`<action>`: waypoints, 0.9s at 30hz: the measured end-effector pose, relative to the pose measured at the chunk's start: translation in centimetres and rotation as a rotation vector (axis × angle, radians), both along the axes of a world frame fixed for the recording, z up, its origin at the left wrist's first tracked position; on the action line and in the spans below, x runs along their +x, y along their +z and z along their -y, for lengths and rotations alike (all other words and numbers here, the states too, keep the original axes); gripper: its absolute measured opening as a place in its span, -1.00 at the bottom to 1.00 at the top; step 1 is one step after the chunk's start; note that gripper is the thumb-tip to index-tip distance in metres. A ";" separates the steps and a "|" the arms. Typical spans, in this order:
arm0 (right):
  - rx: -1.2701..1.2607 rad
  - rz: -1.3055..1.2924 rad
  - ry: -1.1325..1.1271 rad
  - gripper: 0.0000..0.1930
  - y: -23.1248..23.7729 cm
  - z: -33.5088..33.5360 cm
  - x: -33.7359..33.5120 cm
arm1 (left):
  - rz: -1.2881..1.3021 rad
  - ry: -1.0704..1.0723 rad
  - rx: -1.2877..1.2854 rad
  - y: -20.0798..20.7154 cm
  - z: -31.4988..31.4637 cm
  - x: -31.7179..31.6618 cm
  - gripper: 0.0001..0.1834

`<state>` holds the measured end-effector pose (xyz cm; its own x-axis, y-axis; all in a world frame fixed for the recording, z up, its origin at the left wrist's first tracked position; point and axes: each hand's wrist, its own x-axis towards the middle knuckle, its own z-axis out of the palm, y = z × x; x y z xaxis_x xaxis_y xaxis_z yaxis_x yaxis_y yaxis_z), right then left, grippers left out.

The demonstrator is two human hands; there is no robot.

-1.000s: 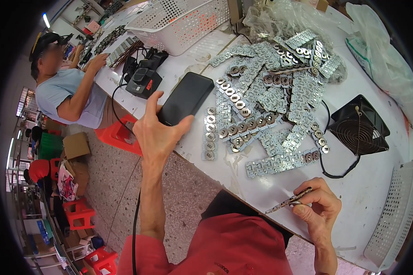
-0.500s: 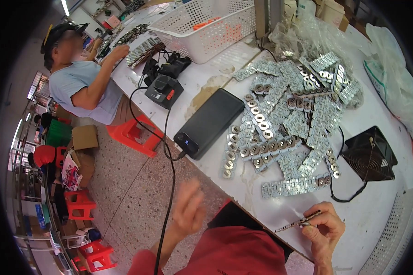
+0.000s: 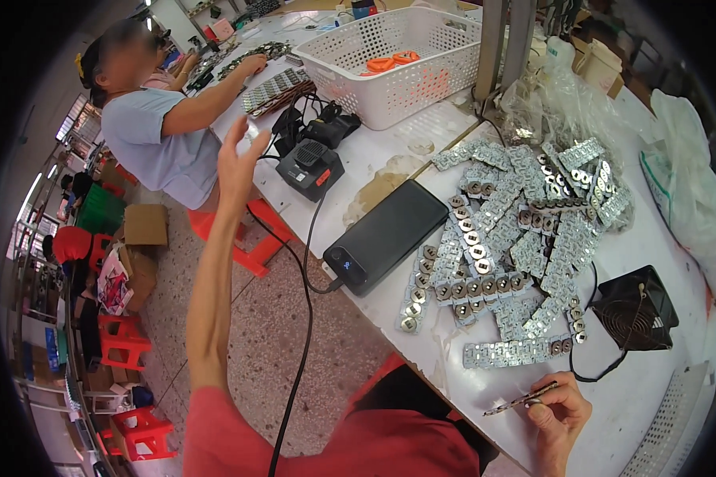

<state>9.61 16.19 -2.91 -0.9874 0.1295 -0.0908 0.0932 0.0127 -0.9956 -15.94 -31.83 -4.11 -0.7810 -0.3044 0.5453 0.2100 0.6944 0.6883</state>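
My right hand, at the near edge of the table, pinches a thin strip of small circuit boards, seen almost edge-on. My left arm is stretched far forward over the table's left edge. The left hand is raised with fingers and thumb apart and nothing between them, nearest the stack of panels and a black boxy device with a cable. Right of centre lies a heap of silvery strips, several carrying round metal parts. One strip lies at the heap's near side.
A black power bank with a cable lies near the table edge. Behind stands a white perforated basket holding orange items. A black fan and plastic bags are on the right. A co-worker sits at the far left.
My left hand has swung forward and up from beside the table edge toward the stack of panels. The right hand still holds the strip. The co-worker's arm has reached farther over the table.
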 end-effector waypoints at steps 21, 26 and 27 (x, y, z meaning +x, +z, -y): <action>-0.034 0.046 0.035 -0.85 -0.4 -0.7 -0.3 | 0.404 -0.296 0.207 -0.2 -7.0 -4.4 -0.72; -0.076 0.059 0.079 -0.86 -0.2 -0.5 0.1 | 0.464 -0.374 0.250 0.4 -8.5 -3.6 -0.74; -0.077 0.060 0.068 -0.86 -0.1 -0.5 0.1 | 0.467 -0.384 0.247 0.4 -8.6 -3.6 -0.74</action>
<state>9.67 16.68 -3.04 -0.9861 0.0525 -0.1574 0.1544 -0.0554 -0.9864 -19.55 -23.27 -3.75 -0.9970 -0.0295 0.0720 0.0518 0.4387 0.8971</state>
